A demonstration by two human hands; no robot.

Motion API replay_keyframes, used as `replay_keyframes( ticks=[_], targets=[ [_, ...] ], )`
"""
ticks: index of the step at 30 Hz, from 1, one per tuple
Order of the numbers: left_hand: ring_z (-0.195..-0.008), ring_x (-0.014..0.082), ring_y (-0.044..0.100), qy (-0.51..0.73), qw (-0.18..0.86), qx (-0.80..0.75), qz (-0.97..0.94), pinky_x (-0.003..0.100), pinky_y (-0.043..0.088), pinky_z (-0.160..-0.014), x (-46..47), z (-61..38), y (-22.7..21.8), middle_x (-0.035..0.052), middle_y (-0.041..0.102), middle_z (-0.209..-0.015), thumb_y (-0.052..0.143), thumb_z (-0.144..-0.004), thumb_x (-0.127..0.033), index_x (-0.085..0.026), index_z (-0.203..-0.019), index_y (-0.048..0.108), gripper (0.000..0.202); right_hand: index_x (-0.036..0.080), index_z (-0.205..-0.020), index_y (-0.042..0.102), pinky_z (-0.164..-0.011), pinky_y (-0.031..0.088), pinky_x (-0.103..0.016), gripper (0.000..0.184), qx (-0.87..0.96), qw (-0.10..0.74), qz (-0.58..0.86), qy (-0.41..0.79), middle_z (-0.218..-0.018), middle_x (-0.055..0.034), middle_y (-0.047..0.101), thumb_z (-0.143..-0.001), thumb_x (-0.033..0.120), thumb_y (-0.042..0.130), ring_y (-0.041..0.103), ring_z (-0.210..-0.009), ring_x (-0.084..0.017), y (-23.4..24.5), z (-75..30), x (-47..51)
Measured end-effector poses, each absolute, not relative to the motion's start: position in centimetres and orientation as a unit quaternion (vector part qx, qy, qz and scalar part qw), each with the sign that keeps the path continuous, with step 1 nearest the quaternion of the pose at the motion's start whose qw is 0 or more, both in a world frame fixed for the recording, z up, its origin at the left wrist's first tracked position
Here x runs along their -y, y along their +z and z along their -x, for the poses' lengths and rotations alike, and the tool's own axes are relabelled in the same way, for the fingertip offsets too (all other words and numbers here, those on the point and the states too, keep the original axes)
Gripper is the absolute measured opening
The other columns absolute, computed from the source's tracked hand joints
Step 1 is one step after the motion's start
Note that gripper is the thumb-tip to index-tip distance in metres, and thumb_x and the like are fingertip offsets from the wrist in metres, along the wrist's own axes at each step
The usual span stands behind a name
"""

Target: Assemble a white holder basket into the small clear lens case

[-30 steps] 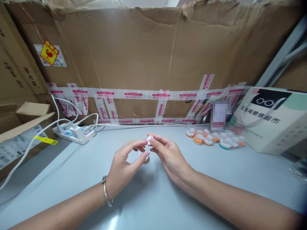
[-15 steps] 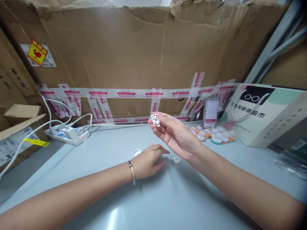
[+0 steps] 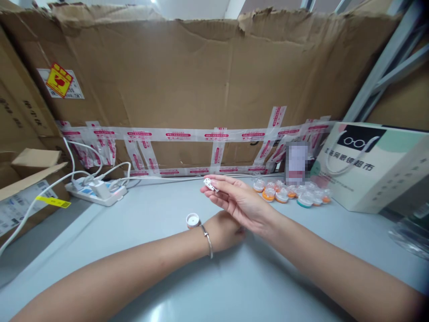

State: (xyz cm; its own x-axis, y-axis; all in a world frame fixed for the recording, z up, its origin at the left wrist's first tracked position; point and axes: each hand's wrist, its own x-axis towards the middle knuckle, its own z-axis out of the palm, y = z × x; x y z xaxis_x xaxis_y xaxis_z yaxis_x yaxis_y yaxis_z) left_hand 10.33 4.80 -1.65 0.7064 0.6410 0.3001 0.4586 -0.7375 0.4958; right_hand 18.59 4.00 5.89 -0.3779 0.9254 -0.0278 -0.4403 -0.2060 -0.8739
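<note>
fingers of the right hand (image 3: 239,201) pinch a small white clip (image 3: 209,184), now lower than before, above the table (image 3: 134,223) middle. left hand (image 3: 226,230) has slid under it, fingers hidden. white cap (image 3: 193,220) sits beside the bracelet (image 3: 208,239).

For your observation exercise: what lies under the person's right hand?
Under the right hand, which pinches a small white part, lies the left hand on the table. Anything beneath that hand is covered.
</note>
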Motion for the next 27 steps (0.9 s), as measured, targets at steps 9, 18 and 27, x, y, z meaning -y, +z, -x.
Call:
replay_keyframes(
  ticks=[9,18,27],
  targets=[
    [-0.075,0.0132,0.061,0.357,0.22,-0.372,-0.829,0.026,0.052,-0.071,-2.9,0.3,2.9,0.0034,0.063,-0.083,0.06,-0.077,-0.018,-0.016,-0.086,0.059,0.009,0.015,-0.076,0.065,-0.07,0.053,-0.015,0.013,0.451,0.464,0.32,0.692,-0.078,-0.0022,0.069,-0.069,0.024,0.069,0.065,-0.073,-0.008,5.6,-18.7,-4.4],
    [-0.083,0.0164,0.062,0.55,0.154,-0.304,-0.763,0.029,0.052,-0.074,-0.6,2.6,4.2,0.0019,0.066,-0.085,0.069,-0.068,-0.004,-0.019,-0.086,0.061,0.024,0.019,-0.089,0.069,-0.084,0.049,-0.023,0.022,0.513,0.394,0.313,0.695,-0.089,-0.0022,0.07,-0.068,0.025,0.07,0.064,-0.085,-0.011,4.9,-18.3,-3.9],
    [-0.084,0.0167,0.062,0.575,0.172,-0.295,-0.743,0.03,0.052,-0.074,0.0,2.0,3.9,0.0012,0.065,-0.088,0.068,-0.068,-0.001,-0.022,-0.089,0.062,0.031,0.018,-0.087,0.068,-0.073,0.051,-0.032,0.024,0.575,0.402,0.332,0.63,-0.081,-0.004,0.07,-0.065,0.026,0.072,0.066,-0.073,-0.016,5.8,-17.3,-1.8]
  ],
)
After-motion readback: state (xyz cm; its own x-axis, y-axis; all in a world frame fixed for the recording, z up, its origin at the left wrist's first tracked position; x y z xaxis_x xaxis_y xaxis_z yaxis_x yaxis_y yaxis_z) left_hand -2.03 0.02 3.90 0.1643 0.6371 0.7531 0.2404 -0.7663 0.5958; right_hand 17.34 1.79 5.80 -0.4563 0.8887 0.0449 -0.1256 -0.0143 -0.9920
